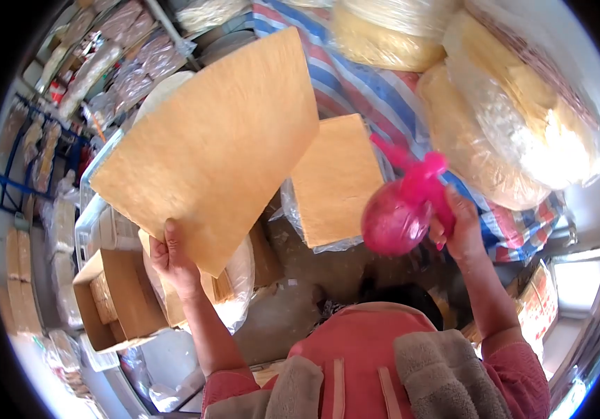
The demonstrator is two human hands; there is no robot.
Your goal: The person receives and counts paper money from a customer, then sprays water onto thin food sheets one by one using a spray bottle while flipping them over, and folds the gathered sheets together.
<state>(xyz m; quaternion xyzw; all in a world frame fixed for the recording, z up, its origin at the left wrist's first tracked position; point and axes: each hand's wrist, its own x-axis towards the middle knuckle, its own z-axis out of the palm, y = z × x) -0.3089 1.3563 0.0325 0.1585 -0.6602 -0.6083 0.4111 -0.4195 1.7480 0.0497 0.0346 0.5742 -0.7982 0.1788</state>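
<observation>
My left hand (174, 265) is closed on the lower edge of a large tan sheet (223, 140), thumb on top. The sheet is held up at a tilt and fans wider toward its far end. In my right hand (461, 227) is a bright pink spray bottle (394, 220) with a round, see-through body; its top is blurred. My fingers wrap around its handle side. Between my hands, and partly behind the raised sheet, a stack of tan sheets (338, 181) lies on clear plastic.
Striped cloth (391, 98) covers the surface beyond, bearing plastic-wrapped round bundles (481, 133). An open cardboard box (122, 300) stands at the left, beside a plastic-wrapped bundle (240, 286). Shelves with wrapped packs (122, 77) line the far left.
</observation>
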